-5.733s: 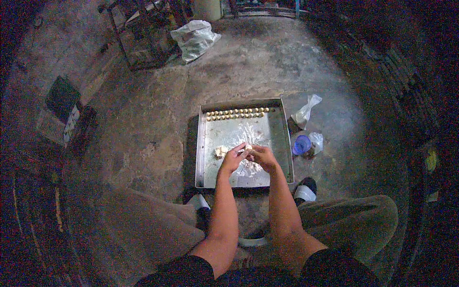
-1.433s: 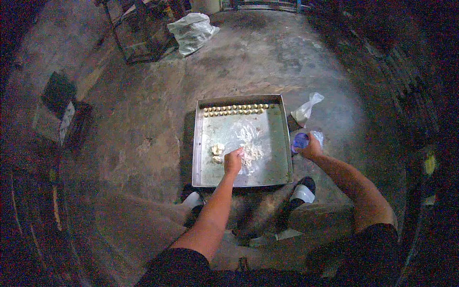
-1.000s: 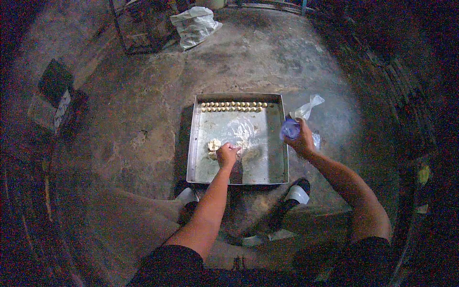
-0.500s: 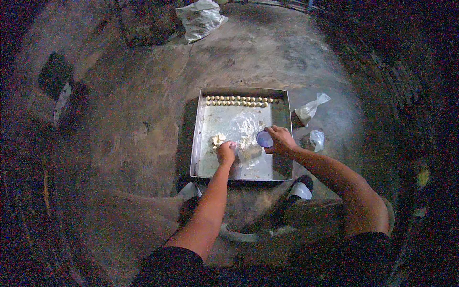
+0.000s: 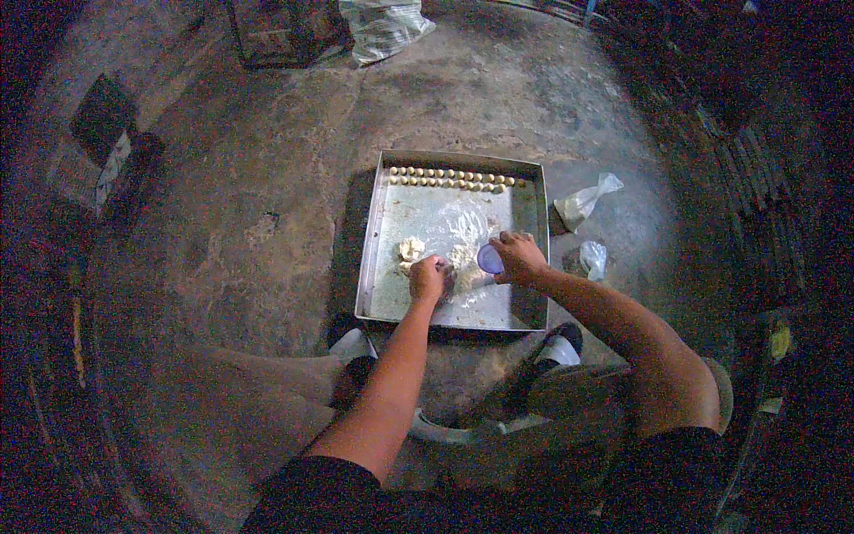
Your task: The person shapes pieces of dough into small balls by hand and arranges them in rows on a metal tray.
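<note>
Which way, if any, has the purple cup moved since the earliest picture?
Yes, leftward: the purple cup, first outside the tray to its right, is now above the tray's inside, held in the right hand.

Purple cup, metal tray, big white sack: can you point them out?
Purple cup (image 5: 489, 259): head view, on its round end.
Metal tray (image 5: 523, 303): head view, bare floor, lower right.
Big white sack (image 5: 389, 30): head view, visible middle.
</note>
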A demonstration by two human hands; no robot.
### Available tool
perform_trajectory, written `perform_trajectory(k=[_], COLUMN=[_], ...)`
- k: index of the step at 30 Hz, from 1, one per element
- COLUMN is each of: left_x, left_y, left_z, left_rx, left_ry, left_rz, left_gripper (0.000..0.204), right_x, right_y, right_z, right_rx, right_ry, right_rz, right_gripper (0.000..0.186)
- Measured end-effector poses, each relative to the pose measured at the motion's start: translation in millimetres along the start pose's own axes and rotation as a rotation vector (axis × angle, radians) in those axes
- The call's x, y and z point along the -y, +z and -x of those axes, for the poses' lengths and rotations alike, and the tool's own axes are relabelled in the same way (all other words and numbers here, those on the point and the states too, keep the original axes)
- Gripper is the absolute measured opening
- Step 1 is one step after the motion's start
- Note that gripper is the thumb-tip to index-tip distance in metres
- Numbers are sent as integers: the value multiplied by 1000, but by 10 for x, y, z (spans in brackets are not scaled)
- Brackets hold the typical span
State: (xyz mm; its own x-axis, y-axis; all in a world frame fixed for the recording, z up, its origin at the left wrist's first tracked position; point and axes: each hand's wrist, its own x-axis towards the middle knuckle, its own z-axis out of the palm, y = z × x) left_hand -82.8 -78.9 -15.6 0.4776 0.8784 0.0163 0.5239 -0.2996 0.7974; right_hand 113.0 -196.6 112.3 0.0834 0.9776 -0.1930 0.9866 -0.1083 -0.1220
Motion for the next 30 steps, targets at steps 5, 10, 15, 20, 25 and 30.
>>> perform_trajectory(k=[5,10,15,20,25,30], left_x=[-60,2,152,512,754,530], left_y=[-74,-30,55,289,489,294], left_z=[11,80,30,-55,-122,-67], left_rx=[-50,-42,50,132,92,168], left_ry=[57,72,5,-129,-145,-156], left_rz=[-4,-132,-7,196,284,194], left_gripper=[13,13,16,22,20,15], right_x=[-4,-29,-7,93,123,127], right_y=[13,84,70,-20,-82,-59], right_z=[-47,-71,-99,-92,-106,-117], right_rx=[34,21,-11,10,59,51], right_ry=[-4,-4,-22,8,25,-1], right_rz=[65,68,103,98,121,117], right_gripper=[85,85,85,82,83,83])
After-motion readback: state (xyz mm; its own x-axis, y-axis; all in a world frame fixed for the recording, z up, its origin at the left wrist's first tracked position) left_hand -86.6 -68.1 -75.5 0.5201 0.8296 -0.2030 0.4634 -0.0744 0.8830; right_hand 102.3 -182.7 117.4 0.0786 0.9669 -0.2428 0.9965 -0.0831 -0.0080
